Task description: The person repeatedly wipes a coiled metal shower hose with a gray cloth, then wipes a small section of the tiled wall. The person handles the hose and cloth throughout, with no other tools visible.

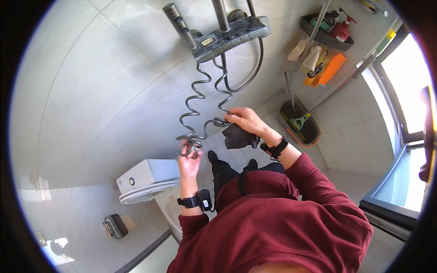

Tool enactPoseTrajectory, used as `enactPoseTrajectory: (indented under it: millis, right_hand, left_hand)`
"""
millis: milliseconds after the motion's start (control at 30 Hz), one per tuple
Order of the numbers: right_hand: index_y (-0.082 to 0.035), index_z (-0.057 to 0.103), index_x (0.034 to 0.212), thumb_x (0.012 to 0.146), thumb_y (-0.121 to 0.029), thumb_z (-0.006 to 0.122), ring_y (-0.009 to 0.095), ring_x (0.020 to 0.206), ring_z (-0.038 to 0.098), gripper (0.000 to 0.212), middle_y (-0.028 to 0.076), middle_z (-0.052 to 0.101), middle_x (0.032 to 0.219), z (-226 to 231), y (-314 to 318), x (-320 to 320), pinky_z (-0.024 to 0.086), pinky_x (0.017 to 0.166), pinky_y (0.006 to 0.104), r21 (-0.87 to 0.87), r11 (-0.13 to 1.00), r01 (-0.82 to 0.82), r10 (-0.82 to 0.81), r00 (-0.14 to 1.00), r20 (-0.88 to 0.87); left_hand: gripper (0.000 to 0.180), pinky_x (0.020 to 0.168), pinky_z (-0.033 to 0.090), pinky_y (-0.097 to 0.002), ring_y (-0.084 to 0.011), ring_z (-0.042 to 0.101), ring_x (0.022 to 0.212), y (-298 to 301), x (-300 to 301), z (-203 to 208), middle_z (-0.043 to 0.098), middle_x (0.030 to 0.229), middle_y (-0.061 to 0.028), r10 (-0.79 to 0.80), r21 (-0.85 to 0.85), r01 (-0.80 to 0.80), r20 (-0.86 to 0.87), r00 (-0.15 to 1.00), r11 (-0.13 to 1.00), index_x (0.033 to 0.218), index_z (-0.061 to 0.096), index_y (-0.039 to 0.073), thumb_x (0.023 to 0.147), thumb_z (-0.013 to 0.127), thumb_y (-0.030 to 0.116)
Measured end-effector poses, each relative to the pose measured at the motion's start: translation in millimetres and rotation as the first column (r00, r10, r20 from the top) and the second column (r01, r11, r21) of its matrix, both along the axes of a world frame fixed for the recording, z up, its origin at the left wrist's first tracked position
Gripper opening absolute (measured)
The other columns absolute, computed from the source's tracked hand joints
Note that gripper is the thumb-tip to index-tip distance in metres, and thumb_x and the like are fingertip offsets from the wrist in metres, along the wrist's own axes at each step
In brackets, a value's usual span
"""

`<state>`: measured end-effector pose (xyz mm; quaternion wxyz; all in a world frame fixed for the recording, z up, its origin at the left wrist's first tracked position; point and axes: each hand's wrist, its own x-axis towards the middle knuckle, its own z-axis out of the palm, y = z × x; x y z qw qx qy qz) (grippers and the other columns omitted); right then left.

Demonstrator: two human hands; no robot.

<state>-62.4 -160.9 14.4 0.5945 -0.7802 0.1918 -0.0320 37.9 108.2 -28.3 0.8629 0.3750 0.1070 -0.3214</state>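
A dark grey coiled hose [193,97] hangs in two stretched lengths from the shower mixer unit [232,38] on the wall. My left hand [189,166] is closed around a bunch of its loops at the lower left. Higher and to the right, my right hand [248,120] has its thumb and fingers closed on another stretch of the coil. Just under that hand hangs a dark cloth [239,137]; its upper part is hidden, so I cannot tell if the same hand grips it. Black bands with small devices sit on both wrists.
A toilet [150,177] stands at lower left, with a paper holder [117,226] beyond it. At right, a broom [300,121] rests in a dark dustpan [298,129]. A corner shelf [327,38] carries bottles, with cloths hanging below. An open window [400,182] lies far right.
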Motion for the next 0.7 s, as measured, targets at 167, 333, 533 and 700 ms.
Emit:
enactPoseTrajectory:
  millis: [167, 333, 533, 700]
  right_hand:
    - [0.003, 0.066, 0.102, 0.096, -0.018, 0.057, 0.014, 0.088, 0.067, 0.024, 0.007, 0.069, 0.088, -13, -2, -14, 0.051, 0.079, 0.0269, 0.430, 0.895, 0.121, -0.187, 0.976, 0.114]
    - [0.002, 0.064, 0.102, 0.102, -0.024, 0.056, 0.012, 0.082, 0.066, 0.027, 0.007, 0.066, 0.083, -5, -20, -12, 0.050, 0.073, 0.0231, 0.501, 0.849, 0.169, -0.273, 0.952, 0.142]
    - [-0.001, 0.067, 0.104, 0.104, -0.031, 0.055, 0.008, 0.072, 0.059, 0.032, 0.003, 0.068, 0.081, 2, -26, -14, 0.048, 0.070, 0.0236, 0.368, 0.929, 0.038, -0.082, 0.991, 0.103]
    - [-0.003, 0.068, 0.112, 0.103, -0.032, 0.058, 0.006, 0.080, 0.059, 0.032, 0.003, 0.070, 0.092, -15, -14, -13, 0.047, 0.075, 0.0224, 0.554, 0.832, -0.042, -0.056, 0.986, 0.160]
  left_hand:
    - [0.024, 0.069, 0.056, -0.0307, -0.0176, 0.067, 0.082, 20, 25, -20, 0.071, 0.098, -0.0012, -0.028, -0.315, 0.033, 0.022, 0.999, 0.948, 0.120, 0.066, 0.013, 0.099, 0.062, 0.025]
    - [0.023, 0.070, 0.059, -0.0328, -0.0184, 0.069, 0.084, 3, 41, -16, 0.073, 0.099, -0.0037, 0.113, -0.328, -0.139, -0.096, 0.989, 0.934, 0.121, 0.066, 0.016, 0.101, 0.060, 0.024]
    - [0.027, 0.071, 0.060, -0.0354, -0.0135, 0.066, 0.078, -39, 11, 1, 0.062, 0.080, 0.0013, -0.475, -0.015, 0.477, 0.054, 0.878, 0.879, 0.109, 0.064, 0.010, 0.099, 0.062, 0.035]
    - [0.031, 0.079, 0.059, -0.0363, -0.0130, 0.062, 0.080, -68, -4, -10, 0.061, 0.080, 0.0014, -0.483, 0.088, 0.482, -0.005, 0.876, 0.872, 0.113, 0.063, 0.008, 0.098, 0.063, 0.035]
